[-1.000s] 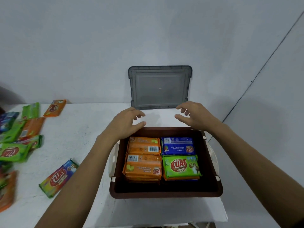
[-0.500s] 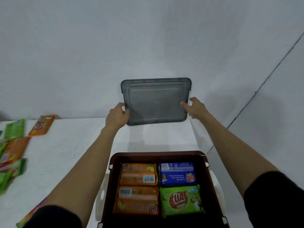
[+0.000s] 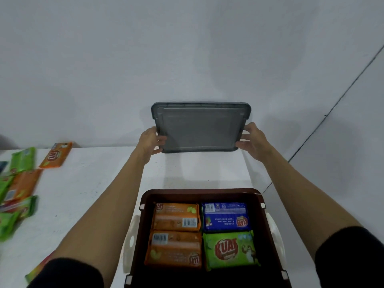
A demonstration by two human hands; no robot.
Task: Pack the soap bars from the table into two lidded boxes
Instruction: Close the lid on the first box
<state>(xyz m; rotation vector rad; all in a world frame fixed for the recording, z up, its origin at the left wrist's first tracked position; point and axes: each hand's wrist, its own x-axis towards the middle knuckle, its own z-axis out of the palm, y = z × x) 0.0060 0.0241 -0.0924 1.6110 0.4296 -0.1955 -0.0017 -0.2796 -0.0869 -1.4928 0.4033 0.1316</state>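
Note:
A grey translucent lid (image 3: 200,127) is held up at the back of the table, in front of the wall. My left hand (image 3: 150,142) grips its left edge and my right hand (image 3: 252,140) grips its right edge, fingers curled onto its face. Near me stands a dark brown box (image 3: 268,246) with white side latches. Inside it lie two orange soap bars (image 3: 176,217), a blue soap bar (image 3: 226,216) and a green soap bar (image 3: 229,251). The box's near edge is out of frame.
Loose soap bars lie on the white table (image 3: 87,194) at the left: an orange one (image 3: 55,155) at the back, green ones (image 3: 22,159) and more orange ones nearer. A multicoloured packet (image 3: 39,269) peeks out by my left sleeve. The table's right edge runs past the box.
Both hands went from above the box's far rim to the lid against the wall and took hold of its two sides. The lid has tilted away from the wall.

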